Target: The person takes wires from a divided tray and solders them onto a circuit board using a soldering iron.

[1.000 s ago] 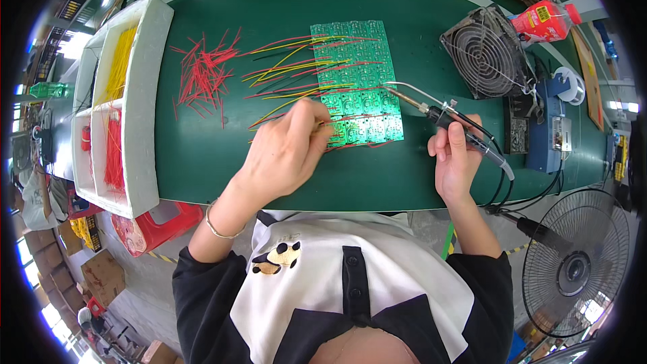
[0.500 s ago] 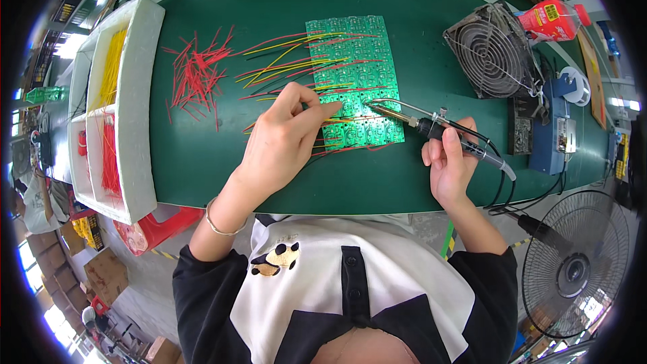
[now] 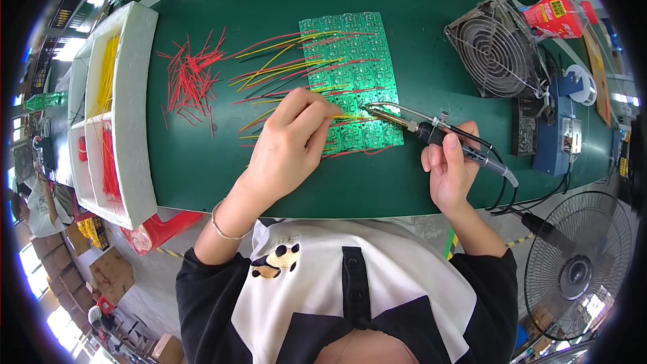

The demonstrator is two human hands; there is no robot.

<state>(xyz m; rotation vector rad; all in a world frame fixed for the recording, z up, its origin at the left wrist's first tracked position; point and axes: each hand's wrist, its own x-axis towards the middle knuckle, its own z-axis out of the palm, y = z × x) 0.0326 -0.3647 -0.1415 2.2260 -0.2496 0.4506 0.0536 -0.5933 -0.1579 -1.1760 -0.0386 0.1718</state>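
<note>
My right hand (image 3: 451, 168) grips a soldering iron (image 3: 431, 131) with a thin metal guide tube along its top. Its tip points left and rests at the green circuit board panel (image 3: 357, 77). Over the panel's lower left part, my left hand (image 3: 290, 135) pinches a thin yellow wire (image 3: 345, 117) that runs from the fingertips toward the iron's tip. Red, yellow and black wires lie in rows across the panel, their ends sticking out to the left. My left hand hides part of the panel and some wires.
A pile of red wires (image 3: 192, 81) lies left of the panel. Further left stands a white foam box (image 3: 141, 108) with yellow and red wires. At the right are a small square fan (image 3: 492, 50), a red bottle (image 3: 556, 17), a blue device (image 3: 554, 128) and a larger fan (image 3: 576, 276).
My left fingertips have shifted slightly down and left, and the yellow wire at them shows more clearly. The iron stays at nearly the same spot on the panel.
</note>
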